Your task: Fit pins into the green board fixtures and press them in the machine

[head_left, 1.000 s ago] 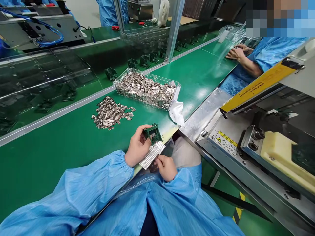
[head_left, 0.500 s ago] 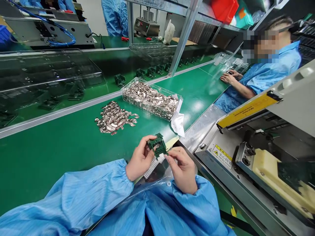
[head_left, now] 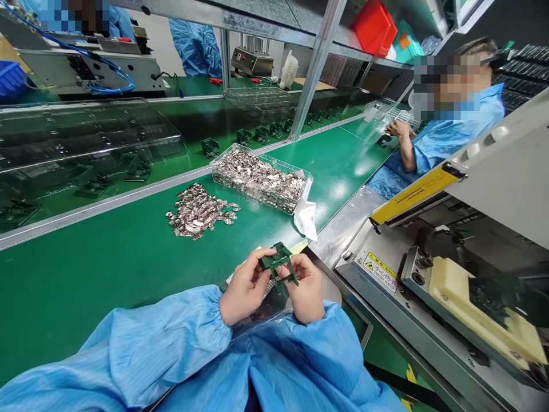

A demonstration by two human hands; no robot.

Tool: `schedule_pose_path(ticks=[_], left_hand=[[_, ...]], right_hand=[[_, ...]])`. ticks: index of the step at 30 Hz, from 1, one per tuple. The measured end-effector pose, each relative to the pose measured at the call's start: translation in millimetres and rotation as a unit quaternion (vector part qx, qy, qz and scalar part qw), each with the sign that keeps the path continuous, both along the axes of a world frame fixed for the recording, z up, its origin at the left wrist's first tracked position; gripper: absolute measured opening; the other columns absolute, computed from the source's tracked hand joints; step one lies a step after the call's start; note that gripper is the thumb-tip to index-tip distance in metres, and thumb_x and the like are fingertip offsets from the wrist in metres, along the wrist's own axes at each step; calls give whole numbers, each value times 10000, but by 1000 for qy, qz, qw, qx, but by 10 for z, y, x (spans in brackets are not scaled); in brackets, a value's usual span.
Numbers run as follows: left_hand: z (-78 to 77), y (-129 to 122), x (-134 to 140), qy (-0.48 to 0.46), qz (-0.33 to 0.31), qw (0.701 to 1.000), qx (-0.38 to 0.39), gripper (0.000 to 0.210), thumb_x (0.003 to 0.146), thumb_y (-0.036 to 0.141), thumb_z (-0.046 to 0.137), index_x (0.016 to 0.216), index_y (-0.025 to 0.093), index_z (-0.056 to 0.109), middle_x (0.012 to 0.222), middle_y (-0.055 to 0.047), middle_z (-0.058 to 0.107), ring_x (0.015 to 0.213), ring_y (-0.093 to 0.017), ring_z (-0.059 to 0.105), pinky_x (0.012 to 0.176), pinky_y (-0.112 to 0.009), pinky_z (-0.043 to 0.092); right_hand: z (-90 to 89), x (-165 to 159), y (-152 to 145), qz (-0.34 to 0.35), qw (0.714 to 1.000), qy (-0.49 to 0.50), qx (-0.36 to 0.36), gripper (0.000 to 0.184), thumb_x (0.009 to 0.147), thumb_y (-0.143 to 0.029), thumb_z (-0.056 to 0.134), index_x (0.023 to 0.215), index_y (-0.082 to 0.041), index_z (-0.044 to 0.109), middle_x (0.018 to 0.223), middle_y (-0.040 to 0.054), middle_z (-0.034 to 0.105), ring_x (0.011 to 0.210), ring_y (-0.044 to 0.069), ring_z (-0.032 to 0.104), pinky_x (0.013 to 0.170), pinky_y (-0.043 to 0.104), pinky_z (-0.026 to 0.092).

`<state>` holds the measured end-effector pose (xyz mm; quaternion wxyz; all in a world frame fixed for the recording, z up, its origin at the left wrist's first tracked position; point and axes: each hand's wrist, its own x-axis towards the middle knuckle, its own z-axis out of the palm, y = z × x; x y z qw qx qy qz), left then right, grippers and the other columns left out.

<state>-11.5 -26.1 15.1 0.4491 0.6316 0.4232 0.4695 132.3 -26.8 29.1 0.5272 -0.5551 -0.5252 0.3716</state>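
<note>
A small green frame-like part [head_left: 277,260], open in its middle and with legs at the right, is held in front of my body. My left hand [head_left: 245,286] pinches its left side, thumb in front and fingers on top. At its right side my right hand [head_left: 306,289] also grips it, with some fingers hidden behind the part. Beneath my hands lies a whitish ridged strip [head_left: 268,289], mostly covered. Beyond them, a loose pile of small shiny metal pieces [head_left: 199,209] rests on the green work surface [head_left: 141,257].
A clear box [head_left: 261,177] full of similar metal pieces stands behind the pile, with a white scrap [head_left: 305,220] at its corner. Several green parts [head_left: 244,136] line the far lane. A machine [head_left: 429,274] stands at right; a co-worker [head_left: 454,126] sits beyond it.
The green part has been turned, so its legs now point to the lower right. My right hand has moved left and closer to it. The view has shifted slightly.
</note>
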Motion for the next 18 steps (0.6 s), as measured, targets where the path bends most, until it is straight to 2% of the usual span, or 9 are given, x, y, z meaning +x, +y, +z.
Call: schedule_pose_path(ticks=[3, 5, 6, 8, 11, 13, 15, 17, 18], left_hand=[[91, -34, -26, 4, -13, 1000, 0, 311, 908, 236, 514, 1218, 228, 514, 861, -26, 611, 612, -122, 514, 554, -226, 416], [222, -63, -19, 13, -34, 999, -12, 324, 909, 223, 503, 1233, 235, 502, 968, -52, 643, 733, -152, 590, 639, -247, 474], [305, -73, 1, 20, -56, 998, -18, 340, 905, 214, 505, 1244, 239, 496, 1010, -61, 652, 789, -167, 616, 676, -259, 493], [487, -64, 94, 42, -127, 991, -23, 395, 886, 197, 524, 1276, 249, 489, 1058, -72, 662, 864, -191, 645, 727, -285, 521], [751, 99, 424, 63, -315, 947, -20, 540, 864, 205, 573, 1381, 279, 436, 1089, -82, 679, 898, -215, 675, 737, -323, 559], [902, 277, 833, 52, -434, 899, 14, 612, 843, 236, 628, 1415, 283, 418, 1178, -96, 669, 1005, -243, 675, 796, -357, 573], [1026, 415, 1391, 45, -477, 873, 98, 623, 809, 274, 682, 1392, 250, 461, 1298, -120, 617, 1166, -281, 612, 929, -413, 537], [1107, 465, 2025, 53, -450, 872, 188, 644, 766, 312, 727, 1356, 193, 498, 1388, -159, 546, 1277, -322, 525, 1057, -478, 442], [1128, 463, 2339, 58, -437, 872, 211, 686, 737, 335, 751, 1352, 165, 497, 1411, -181, 519, 1310, -343, 488, 1094, -503, 397]], right_hand=[[4, 108, -45, 45, 996, 80, -9, 277, 739, -391, 766, 853, -216, 583, 791, 9, 584, 691, 165, 555, 583, 259, 468], [74, 245, -139, 79, 995, 54, 30, 454, 743, -358, 784, 1135, -244, 585, 1106, 76, 616, 959, 230, 598, 735, 315, 522], [129, 335, -208, 99, 993, 26, 56, 593, 744, -346, 795, 1271, -265, 535, 1267, 99, 564, 1108, 263, 560, 836, 356, 517], [258, 557, -381, 127, 985, -31, 112, 727, 750, -337, 807, 1390, -296, 463, 1402, 99, 486, 1270, 300, 462, 991, 426, 452], [435, 1023, -696, 112, 981, -50, 148, 618, 765, -402, 803, 1320, -300, 552, 1275, 91, 591, 1197, 311, 536, 1015, 457, 442], [499, 1445, -938, 11, 987, -41, 153, 629, 722, -486, 821, 1271, -281, 592, 1214, 102, 625, 1124, 314, 587, 975, 453, 480], [521, 1930, -1197, -175, 966, -40, 184, 697, 673, -534, 838, 1262, -252, 593, 1227, 122, 618, 1120, 319, 592, 959, 454, 493], [524, 2409, -1423, -384, 892, -52, 234, 730, 665, -500, 851, 1279, -226, 566, 1264, 132, 591, 1161, 321, 568, 981, 477, 472], [529, 2622, -1505, -455, 854, -59, 247, 747, 660, -467, 857, 1290, -212, 549, 1274, 136, 582, 1176, 322, 559, 999, 496, 453]])
